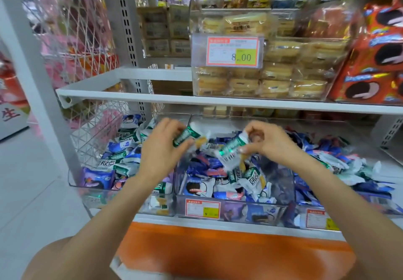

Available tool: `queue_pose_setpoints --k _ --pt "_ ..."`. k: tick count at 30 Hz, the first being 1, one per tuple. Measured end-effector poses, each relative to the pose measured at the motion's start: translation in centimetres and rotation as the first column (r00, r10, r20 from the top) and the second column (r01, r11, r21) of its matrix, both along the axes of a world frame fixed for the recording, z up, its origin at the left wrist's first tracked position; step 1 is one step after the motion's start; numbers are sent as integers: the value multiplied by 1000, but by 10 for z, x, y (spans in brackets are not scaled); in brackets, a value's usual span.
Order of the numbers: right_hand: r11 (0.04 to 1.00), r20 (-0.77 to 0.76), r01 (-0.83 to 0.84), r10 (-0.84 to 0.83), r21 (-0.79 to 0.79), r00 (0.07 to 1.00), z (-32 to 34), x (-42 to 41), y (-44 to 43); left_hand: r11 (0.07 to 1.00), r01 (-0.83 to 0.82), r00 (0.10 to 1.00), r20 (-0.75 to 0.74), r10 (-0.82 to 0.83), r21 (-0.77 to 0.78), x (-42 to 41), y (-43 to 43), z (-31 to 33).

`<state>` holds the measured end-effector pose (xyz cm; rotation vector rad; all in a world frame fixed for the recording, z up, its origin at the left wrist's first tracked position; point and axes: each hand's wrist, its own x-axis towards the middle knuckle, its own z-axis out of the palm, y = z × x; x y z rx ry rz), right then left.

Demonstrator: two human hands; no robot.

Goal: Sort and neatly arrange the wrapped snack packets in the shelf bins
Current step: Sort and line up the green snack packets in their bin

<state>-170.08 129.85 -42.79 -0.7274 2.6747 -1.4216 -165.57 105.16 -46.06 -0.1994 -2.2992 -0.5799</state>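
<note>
Clear plastic bins line the lower shelf, full of mixed wrapped snack packets in green-white, blue and purple. My left hand holds a green-and-white packet above the divider between the left bin and the middle bin. My right hand pinches another green-and-white packet over the middle bin, tilted down to the left. Blue and pink packets lie jumbled under both hands. The right bin holds more blue and white packets.
A white shelf board juts out just above the bins. On it stand a clear box of yellow cakes with an 8.00 price tag and red cookie packs. A wire basket hangs at left. An orange ledge runs below.
</note>
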Motion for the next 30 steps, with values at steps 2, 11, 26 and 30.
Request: queue_pose_setpoints --k 2,11,26,30 --pt "968 49 52 -41 -244 998 -4 -5 -27 991 -121 992 -24 123 60 -1 -21 5" --pt "924 93 171 -148 -343 985 -28 -44 -152 922 -358 909 283 306 151 -23 -76 -15" --pt "951 -350 99 9 292 937 -30 -53 -106 959 -272 941 233 247 82 -20 -66 -18" --pt "922 -205 74 6 380 979 -19 -52 -52 998 -65 994 90 67 -17 -16 -33 -11"
